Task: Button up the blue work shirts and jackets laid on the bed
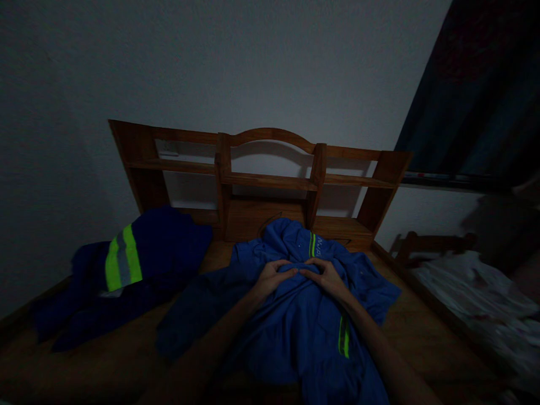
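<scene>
Both my left hand [274, 278] and right hand [324, 277] have thumb and fingers clamped on a fold of the lettered blue work garment [291, 323], spread beneath them on a wooden surface [422, 332]. Left of my fingers lies a reflective-banded deep-blue garment [162, 242]; beyond them, a wooden shelf unit [270, 180] (arched mid-top) blocks the back; rightward, white cloth [472, 281].

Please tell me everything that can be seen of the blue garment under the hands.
The blue cloth garment, soft-looking, lies rumpled on a brown wooden surface. Two yellow-green bands with darker centres and partly hidden pale lettering show. The left hand and right hand hold a fold of it.
</scene>
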### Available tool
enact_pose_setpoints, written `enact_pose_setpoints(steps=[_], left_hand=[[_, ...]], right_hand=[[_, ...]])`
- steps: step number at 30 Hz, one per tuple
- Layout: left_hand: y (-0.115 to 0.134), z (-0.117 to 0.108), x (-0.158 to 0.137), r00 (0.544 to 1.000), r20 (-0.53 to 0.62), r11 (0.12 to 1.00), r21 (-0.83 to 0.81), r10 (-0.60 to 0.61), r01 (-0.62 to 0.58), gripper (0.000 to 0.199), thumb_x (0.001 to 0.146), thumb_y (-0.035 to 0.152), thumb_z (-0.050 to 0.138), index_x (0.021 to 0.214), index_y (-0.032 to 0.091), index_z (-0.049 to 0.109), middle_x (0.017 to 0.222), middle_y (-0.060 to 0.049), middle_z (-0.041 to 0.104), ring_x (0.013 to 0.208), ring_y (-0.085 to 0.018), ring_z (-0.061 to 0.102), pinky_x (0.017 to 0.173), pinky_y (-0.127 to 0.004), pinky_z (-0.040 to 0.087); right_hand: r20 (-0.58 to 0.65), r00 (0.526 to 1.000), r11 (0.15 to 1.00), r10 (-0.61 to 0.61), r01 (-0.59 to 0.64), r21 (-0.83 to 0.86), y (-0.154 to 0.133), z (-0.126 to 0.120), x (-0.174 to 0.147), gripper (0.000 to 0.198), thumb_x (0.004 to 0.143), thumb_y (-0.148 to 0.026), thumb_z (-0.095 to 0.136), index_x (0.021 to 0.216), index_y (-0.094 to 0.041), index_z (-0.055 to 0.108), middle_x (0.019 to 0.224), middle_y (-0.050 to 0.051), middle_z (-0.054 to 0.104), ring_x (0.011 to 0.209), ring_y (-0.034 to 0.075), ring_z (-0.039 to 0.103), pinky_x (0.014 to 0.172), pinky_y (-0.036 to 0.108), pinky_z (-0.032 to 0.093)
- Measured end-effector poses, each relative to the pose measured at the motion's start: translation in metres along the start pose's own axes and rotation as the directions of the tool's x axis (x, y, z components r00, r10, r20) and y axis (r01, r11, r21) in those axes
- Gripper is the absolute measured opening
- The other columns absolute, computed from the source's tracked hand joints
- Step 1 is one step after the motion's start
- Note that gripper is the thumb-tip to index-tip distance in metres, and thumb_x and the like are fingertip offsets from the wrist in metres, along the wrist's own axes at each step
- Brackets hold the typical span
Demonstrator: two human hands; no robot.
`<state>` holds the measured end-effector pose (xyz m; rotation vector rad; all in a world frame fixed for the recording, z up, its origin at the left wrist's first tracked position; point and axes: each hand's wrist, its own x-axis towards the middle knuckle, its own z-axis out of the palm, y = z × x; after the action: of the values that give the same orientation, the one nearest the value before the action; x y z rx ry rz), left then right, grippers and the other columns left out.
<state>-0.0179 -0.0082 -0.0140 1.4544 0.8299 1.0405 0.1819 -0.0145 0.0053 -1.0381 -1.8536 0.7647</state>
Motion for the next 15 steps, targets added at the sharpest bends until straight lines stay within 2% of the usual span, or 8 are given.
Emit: enact_pose_setpoints(steps=[3, 6, 11, 15], left_hand=[[0.0020, 0.0006, -0.0004, 1.000, -0.012, 1.000, 0.014, 0.007, -0.007, 0.041, 0.069, 0.045, 0.068, 0.099, 0.016, 0.066, 0.097, -0.005, 0.069, 0.088, -0.021, 0.063, 0.079, -0.029, 0.048], [0.0038, 0.0004, 0.0004, 0.999, -0.030, 0.995, 0.099, 0.027, -0.024, 0.039, 0.069, 0.044, 0.068, 0.096, 0.016, 0.068, 0.094, -0.005, 0.069, 0.088, -0.021, 0.063, 0.079, -0.028, 0.048], [0.0024, 0.0017, 0.0032, 0.993, -0.033, 0.967, 0.234, 0.113, -0.102, 0.031, 0.071, 0.040, 0.064, 0.091, 0.017, 0.069, 0.090, -0.004, 0.069, 0.087, -0.020, 0.062, 0.081, -0.028, 0.047], [-0.0022, 0.0053, 0.0052, 0.984, -0.080, 0.946, 0.295, 0.162, -0.132, 0.026, 0.069, 0.032, 0.064, 0.090, 0.016, 0.068, 0.090, -0.003, 0.069, 0.086, -0.020, 0.062, 0.082, -0.028, 0.046]], right_hand=[[0.004, 1.000, 1.000, -0.001, 0.001, 0.012, 0.0009, -0.0003, -0.0001, 0.028, 0.076, -0.043, 0.063, 0.090, -0.018, 0.066, 0.088, 0.002, 0.066, 0.086, 0.020, 0.060, 0.079, 0.030, 0.046], [0.001, 1.000, 1.000, 0.008, -0.008, 0.018, 0.0013, -0.0004, -0.0002, 0.030, 0.075, -0.044, 0.064, 0.091, -0.019, 0.066, 0.090, 0.002, 0.066, 0.087, 0.020, 0.061, 0.080, 0.031, 0.047], [0.008, 1.000, 1.000, 0.010, -0.010, 0.016, 0.0004, 0.0002, 0.0000, 0.029, 0.075, -0.044, 0.065, 0.089, -0.018, 0.067, 0.089, 0.002, 0.067, 0.086, 0.019, 0.061, 0.080, 0.030, 0.046], [0.014, 1.000, 1.000, -0.002, 0.002, 0.021, -0.0020, 0.0010, -0.0005, 0.028, 0.077, -0.044, 0.062, 0.088, -0.018, 0.067, 0.088, 0.002, 0.067, 0.084, 0.019, 0.061, 0.079, 0.030, 0.047]])
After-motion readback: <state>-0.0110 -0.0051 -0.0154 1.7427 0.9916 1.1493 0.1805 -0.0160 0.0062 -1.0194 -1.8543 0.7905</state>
